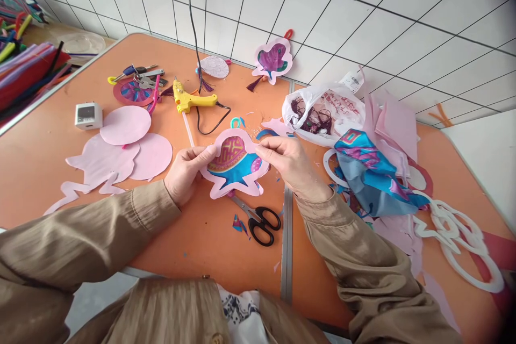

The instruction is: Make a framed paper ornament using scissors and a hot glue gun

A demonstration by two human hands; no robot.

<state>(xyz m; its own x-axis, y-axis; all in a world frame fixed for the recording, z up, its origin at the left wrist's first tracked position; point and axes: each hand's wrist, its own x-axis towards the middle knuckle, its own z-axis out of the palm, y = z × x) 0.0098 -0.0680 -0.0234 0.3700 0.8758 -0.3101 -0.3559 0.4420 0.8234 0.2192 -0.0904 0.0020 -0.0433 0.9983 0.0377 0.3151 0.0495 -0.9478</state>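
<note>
Between my two hands is a pink-edged fabric ornament (230, 173), with blue satin and a patterned maroon panel in its middle and a turquoise loop at its top. My left hand (186, 171) pinches its left edge between thumb and fingers. On the opposite side, my right hand (296, 164) grips the upper right edge the same way. Just below the ornament lie black-handled scissors (262, 221), their blades partly hidden under it. Small blue fabric scraps (239, 224) are scattered beside the scissors.
A yellow glue gun (193, 99) with its cord lies behind my left hand. Pink cutouts (124, 124), a white adapter (88, 116) and keys (145, 79) are at left. A finished-looking ornament (274, 60) leans on the tiled wall. A plastic bag (342, 105) and blue satin (368, 183) lie right.
</note>
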